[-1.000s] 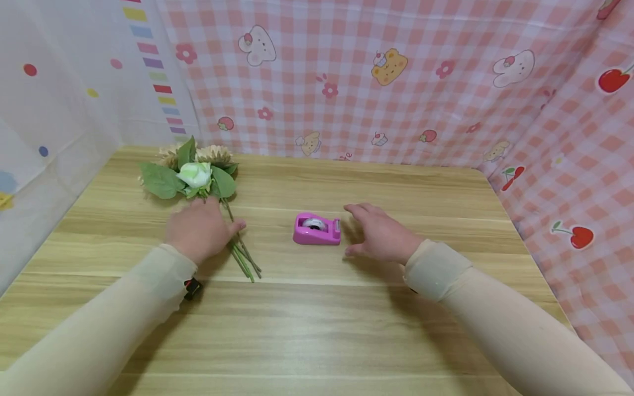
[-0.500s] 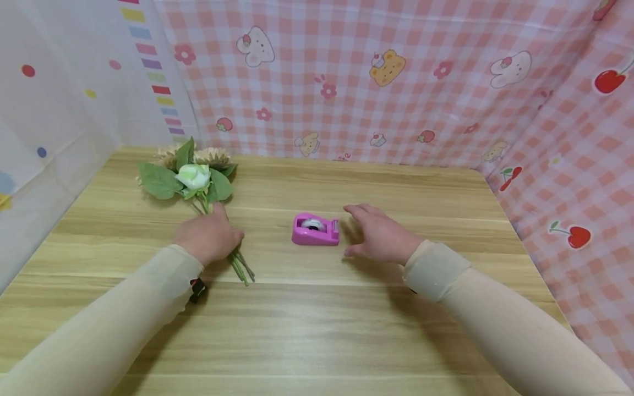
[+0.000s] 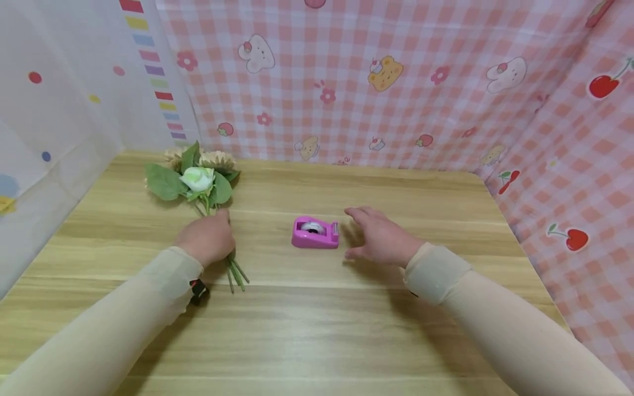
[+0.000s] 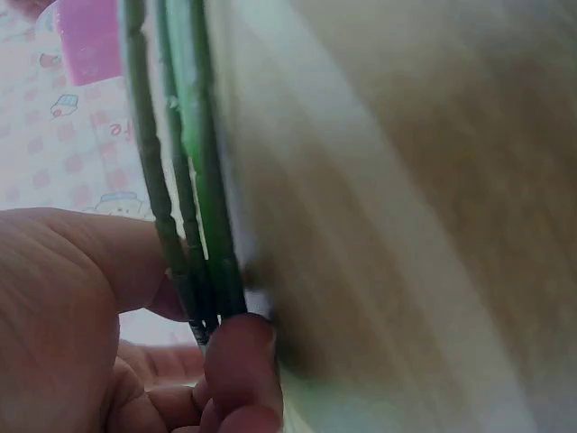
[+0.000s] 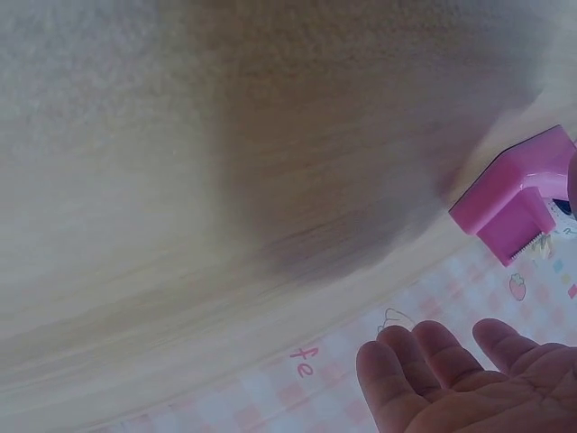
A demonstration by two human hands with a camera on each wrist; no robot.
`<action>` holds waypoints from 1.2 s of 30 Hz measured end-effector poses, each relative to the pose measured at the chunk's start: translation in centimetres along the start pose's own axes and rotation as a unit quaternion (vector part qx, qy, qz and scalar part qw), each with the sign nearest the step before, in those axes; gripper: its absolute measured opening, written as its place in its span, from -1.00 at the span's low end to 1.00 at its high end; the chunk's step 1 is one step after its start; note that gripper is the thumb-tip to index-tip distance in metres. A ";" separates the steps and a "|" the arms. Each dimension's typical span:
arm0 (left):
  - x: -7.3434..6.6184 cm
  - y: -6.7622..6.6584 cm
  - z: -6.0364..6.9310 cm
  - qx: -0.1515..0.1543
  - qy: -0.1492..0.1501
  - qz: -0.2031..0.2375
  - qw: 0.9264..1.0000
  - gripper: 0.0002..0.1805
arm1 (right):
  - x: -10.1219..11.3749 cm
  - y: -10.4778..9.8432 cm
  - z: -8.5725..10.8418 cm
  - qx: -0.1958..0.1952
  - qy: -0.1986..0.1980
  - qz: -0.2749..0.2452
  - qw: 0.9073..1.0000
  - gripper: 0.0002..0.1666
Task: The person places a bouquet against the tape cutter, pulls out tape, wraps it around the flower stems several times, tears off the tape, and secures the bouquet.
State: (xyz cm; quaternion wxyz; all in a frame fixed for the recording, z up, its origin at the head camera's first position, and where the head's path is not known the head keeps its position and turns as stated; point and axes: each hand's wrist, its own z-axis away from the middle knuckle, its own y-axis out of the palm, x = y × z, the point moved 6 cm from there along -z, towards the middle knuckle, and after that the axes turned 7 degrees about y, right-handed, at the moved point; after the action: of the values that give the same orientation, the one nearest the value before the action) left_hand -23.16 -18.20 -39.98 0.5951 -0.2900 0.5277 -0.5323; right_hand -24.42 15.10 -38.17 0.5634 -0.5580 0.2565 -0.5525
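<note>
My left hand grips a bunch of artificial flowers by the green stems, fingers and thumb curled round them. Beyond that hand the blooms lie toward the back left: a white-green rose, beige flowers and broad green leaves. Stem ends stick out below the hand. A pink tape dispenser with a roll of clear tape stands at mid-table. Just right of its cutter, my right hand is held with fingers extended and apart from the dispenser, holding nothing; the right wrist view shows its palm.
The wooden table meets a pink checked cloth at the back and right. A white dotted cloth hangs at the left. A small black object shows under the left wrist.
My left hand has shifted slightly right and closed round the stems, its thumb folding in. The stem ends have swung left and drawn together. The right hand and tape dispenser stay put.
</note>
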 end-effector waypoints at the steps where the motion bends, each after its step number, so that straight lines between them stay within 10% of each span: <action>1: 0.0 -0.1 0.0 -0.004 0.007 -0.001 1.000 -0.35 | 0.0 0.0 0.0 0.000 0.000 0.000 1.000 0.20; 6: 0.3 -0.3 0.0 -0.006 0.019 0.000 1.000 -0.58 | -0.1 0.0 0.2 -0.004 -0.006 0.002 1.000 0.21; 19: 0.8 -0.1 0.1 0.009 0.011 0.012 1.000 -0.34 | 0.1 0.0 0.3 -0.006 -0.015 0.004 1.000 0.20; 36: 1.3 0.3 0.1 0.021 0.008 -0.007 1.000 -0.52 | 0.3 0.1 0.4 -0.003 -0.012 0.000 1.000 0.17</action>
State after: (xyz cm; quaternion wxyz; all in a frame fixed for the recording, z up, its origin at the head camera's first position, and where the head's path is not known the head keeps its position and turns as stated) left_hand -23.10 -19.37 -40.59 0.5932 -0.2763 0.5193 -0.5497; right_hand -23.91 14.94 -38.08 0.5653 -0.5661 0.2512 -0.5449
